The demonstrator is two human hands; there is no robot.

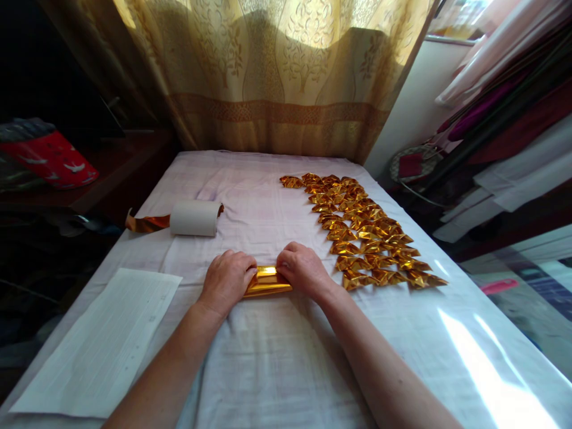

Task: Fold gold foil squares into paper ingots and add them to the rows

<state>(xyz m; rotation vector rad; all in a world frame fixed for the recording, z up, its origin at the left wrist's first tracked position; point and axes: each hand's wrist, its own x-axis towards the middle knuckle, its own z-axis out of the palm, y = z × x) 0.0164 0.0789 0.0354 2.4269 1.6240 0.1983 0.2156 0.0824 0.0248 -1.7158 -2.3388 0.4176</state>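
Cloth-covered table (pixel 277 357), lower centre of frame, before a gold patterned curtain (pixel 277 77).

Item in hand: gold foil piece (pixel 267 281), centre frame, lying flat on the cloth. Left hand (pixel 227 280) and right hand (pixel 301 269) press down on its two ends, fingers curled onto it.

Risks, as judged: slick foil may slide on the cloth and crease crooked; the right forearm lies near the folded gold pieces (pixel 364 229), right of centre, and could scatter the rows.

Also present: foil roll (pixel 193 217), left of centre; white sheet (pixel 105 339), lower left. Neither obstructs the hands.
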